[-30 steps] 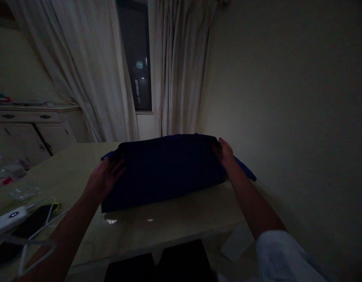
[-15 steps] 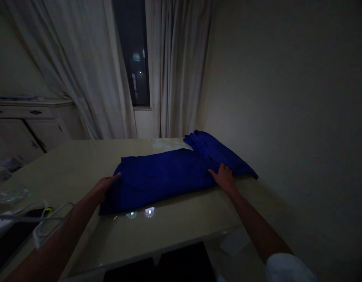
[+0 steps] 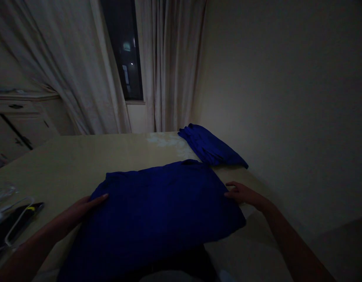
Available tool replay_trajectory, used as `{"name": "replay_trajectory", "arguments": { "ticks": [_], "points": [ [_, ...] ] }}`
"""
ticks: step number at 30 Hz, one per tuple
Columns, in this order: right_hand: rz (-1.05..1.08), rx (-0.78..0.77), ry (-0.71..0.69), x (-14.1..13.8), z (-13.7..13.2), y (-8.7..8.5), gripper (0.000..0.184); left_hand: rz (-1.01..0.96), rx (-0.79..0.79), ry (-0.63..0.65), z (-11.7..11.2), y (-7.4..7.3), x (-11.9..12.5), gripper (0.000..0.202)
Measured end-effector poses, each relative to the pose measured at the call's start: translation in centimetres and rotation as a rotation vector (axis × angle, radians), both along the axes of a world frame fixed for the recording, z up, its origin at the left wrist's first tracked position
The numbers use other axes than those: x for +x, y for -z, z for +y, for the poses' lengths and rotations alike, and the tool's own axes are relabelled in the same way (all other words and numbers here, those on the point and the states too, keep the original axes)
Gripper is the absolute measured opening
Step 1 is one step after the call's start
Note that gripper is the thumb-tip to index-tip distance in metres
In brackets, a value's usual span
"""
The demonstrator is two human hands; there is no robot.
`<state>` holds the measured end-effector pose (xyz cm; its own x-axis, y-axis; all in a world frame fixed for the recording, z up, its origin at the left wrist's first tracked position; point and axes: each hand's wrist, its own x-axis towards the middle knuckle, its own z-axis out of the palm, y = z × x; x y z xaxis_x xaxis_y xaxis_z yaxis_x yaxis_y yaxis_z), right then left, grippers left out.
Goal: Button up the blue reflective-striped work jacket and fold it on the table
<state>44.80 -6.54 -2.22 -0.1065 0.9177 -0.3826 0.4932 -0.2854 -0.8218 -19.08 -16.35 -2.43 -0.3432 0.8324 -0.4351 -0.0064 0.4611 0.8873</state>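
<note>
Blue cloth garment [image 3: 157, 207]: soft, light; best held by its edges.
Left hand [image 3: 78, 213]: fingers together, flat at 8 o'clock.
Right hand [image 3: 242, 194]: fingers together, unclamped, at 3 o'clock.

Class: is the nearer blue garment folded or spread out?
Spread out: the garment lies flat across the table, overhanging its near edge, between the left hand and right hand.

Nothing fancy, just a bare left hand [image 3: 76, 211] and bare right hand [image 3: 242, 194] with long, slim fingers. The left forearm [image 3: 31, 246] and right forearm [image 3: 295, 246] are bare too, far as the shot goes.
</note>
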Motion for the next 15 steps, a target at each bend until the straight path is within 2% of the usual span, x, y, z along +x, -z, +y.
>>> {"name": "replay_trajectory", "arguments": {
  "ticks": [2,5,7,9,12,14,15],
  "points": [
    [0.048,0.022,0.056,-1.7,-0.5,-0.7,0.072,-0.137,-0.075,0.003,0.4,-0.4,0.5,0.042],
    [0.215,0.080,0.071,-5.9,0.5,-0.7,0.066,-0.255,-0.103,-0.085,2.5,-1.6,1.9,0.029],
    [0.262,0.135,0.092,-8.2,1.5,-0.2,0.071,-0.304,-0.163,-0.109,4.0,-2.5,2.9,0.026],
    [0.282,0.170,0.093,-9.1,2.2,0.2,0.081,-0.332,-0.213,-0.097,5.1,-3.4,3.9,0.024],
    [0.273,0.173,0.015,-7.0,2.4,-0.3,0.089,-0.306,-0.121,-0.052,5.5,-4.5,5.7,0.021],
    [0.149,0.224,-0.025,-3.4,2.1,-2.2,0.090,-0.273,-0.013,-0.008,5.2,-4.7,7.4,0.032],
    [0.044,0.270,-0.037,-1.2,2.1,-3.7,0.090,-0.272,0.024,0.030,4.8,-4.6,8.5,0.039]
  ]
}}
